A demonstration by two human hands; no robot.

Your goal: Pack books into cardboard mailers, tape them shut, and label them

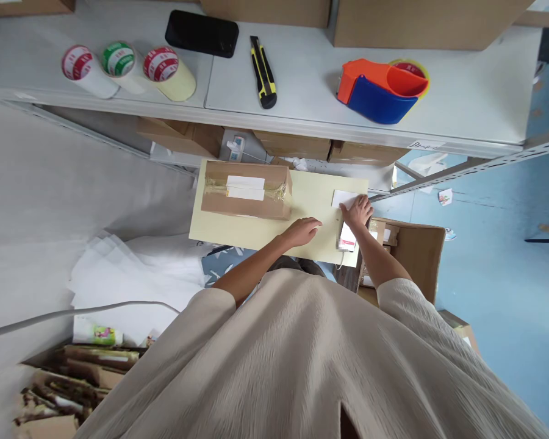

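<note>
i'm guiding the right hand [357,210] at the white slip [341,197] on the yellow board [315,196], its grip unclear to me; the left hand [302,232] is curling loosely, looking empty, near the carton [247,206]. i'm judging this slip-handling, next calling for a sure pinch.

You can read no word or number surely here: the taped carton [247,208] bears a white label [246,188] midway along its top, its print too small for you. Beyond the carton, the left roll [92,74] and right roll [177,79] of tape show white marks on red ends and the middle roll [120,61] on a green one, all illegible. To the carton's right, you have blurred dark characters on a shelf-edge tag [424,145] and an unreadable reddish strip on a white-faced item [348,234].
</note>
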